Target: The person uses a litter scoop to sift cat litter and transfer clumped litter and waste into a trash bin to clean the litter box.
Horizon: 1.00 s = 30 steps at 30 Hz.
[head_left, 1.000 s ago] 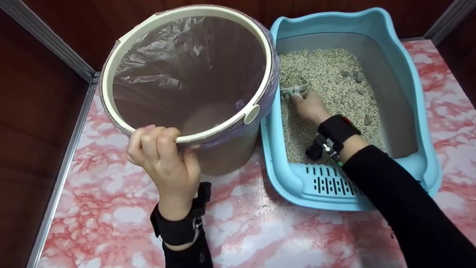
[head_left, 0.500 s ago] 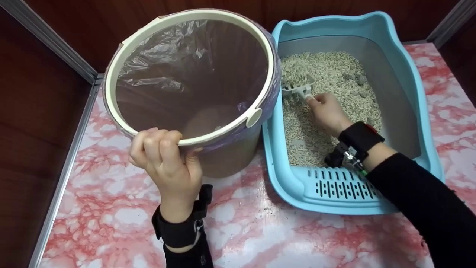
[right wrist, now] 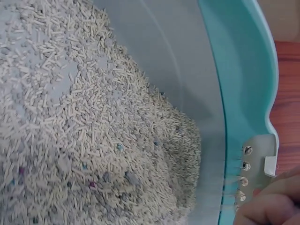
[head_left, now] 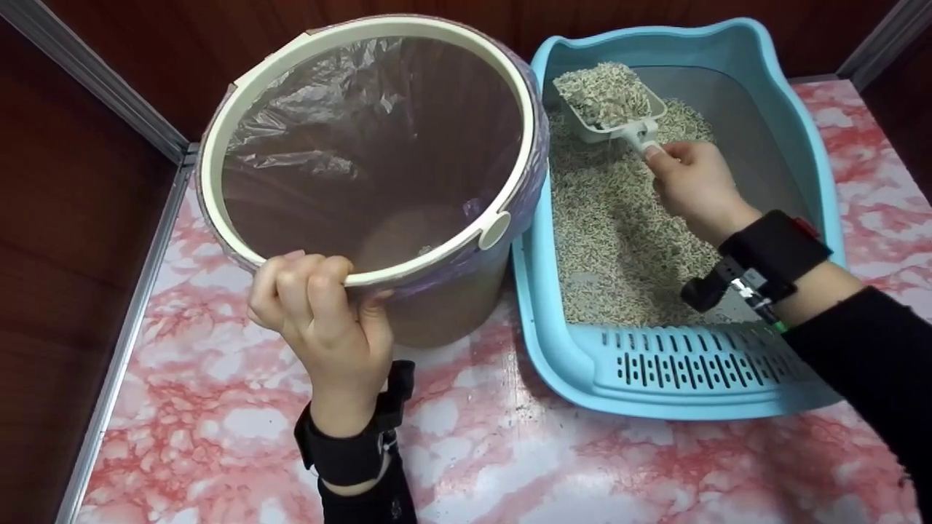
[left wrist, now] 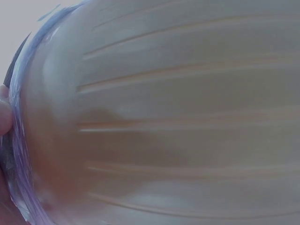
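In the head view my right hand (head_left: 695, 182) grips the handle of a pale litter scoop (head_left: 641, 131), heaped with cat litter (head_left: 604, 94). The scoop is raised over the far left part of the blue litter box (head_left: 539, 306). Pellets fall through slots in the scoop (right wrist: 258, 157) in the right wrist view, where fingers (right wrist: 272, 206) show at the lower right. My left hand (head_left: 320, 313) holds the near rim of a trash bin (head_left: 451, 313), fingers over the cream ring and thumb outside. Only fingertips (left wrist: 4, 117) and the bin's ribbed wall (left wrist: 187, 103) show in the left wrist view.
A thin purplish liner (head_left: 328, 109) covers the bin's inside. The bin stands close against the box's left side. More litter (head_left: 619, 247) spreads over the box floor, behind a slotted front step (head_left: 692, 364). Dark wood panels (head_left: 80, 189) enclose the red-and-white marbled surface (head_left: 218, 407).
My right hand has drawn the scoop out of the litter, lifting it up and to the right with a heap in it. The left hand keeps its hold on the bin rim.
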Available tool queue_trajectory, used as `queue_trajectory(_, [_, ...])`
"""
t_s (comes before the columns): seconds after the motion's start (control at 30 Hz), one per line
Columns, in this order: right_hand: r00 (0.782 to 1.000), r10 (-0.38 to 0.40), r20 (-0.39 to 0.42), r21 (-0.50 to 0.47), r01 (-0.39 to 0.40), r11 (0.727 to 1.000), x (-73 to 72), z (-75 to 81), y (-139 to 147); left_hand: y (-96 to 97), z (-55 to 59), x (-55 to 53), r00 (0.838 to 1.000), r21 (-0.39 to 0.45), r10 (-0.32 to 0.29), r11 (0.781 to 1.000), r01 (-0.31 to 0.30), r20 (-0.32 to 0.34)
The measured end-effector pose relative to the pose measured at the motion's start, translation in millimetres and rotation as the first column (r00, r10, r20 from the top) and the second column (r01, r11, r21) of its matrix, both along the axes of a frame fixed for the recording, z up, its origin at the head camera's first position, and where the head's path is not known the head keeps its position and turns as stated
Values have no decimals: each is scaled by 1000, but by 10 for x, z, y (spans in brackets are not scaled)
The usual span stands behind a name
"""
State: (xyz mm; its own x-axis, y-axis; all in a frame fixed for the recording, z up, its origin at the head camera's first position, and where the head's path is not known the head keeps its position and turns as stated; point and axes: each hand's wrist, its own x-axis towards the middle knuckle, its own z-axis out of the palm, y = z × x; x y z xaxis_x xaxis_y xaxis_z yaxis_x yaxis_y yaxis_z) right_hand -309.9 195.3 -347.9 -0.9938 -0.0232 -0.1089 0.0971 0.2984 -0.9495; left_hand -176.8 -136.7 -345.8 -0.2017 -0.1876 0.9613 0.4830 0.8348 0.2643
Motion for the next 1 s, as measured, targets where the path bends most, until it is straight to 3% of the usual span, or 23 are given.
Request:
queue_trajectory(0.2, [999, -6, -39, -5, 6, 1000, 129, 83, 127, -6, -13, 10, 1000, 3, -3, 1000, 3, 4])
queue_trajectory(0.43, [984, -26, -179, -1, 27, 1000, 247, 19, 243, -22, -4, 2, 1000, 4, -1, 1000, 1, -3])
queue_trajectory(0.73, [947, -98, -307, -205, 35, 978, 271, -141, 225, -36, -13, 14, 1000, 7, -4, 1000, 4, -1])
queue_trajectory(0.8, [936, -126, -328, -277, 32, 960, 279, -163, 215, -37, -11, 11, 1000, 8, -3, 1000, 3, -2])
queue_trajectory(0.9, [923, -174, -343, -410, 20, 912, 284, -180, 205, -38, -8, 3, 1000, 9, -1, 1000, 1, -4])
queue_trajectory(1.0, [917, -211, -339, -471, 29, 882, 288, -186, 206, -39, -8, -4, 1000, 8, -2, 1000, 2, -6])
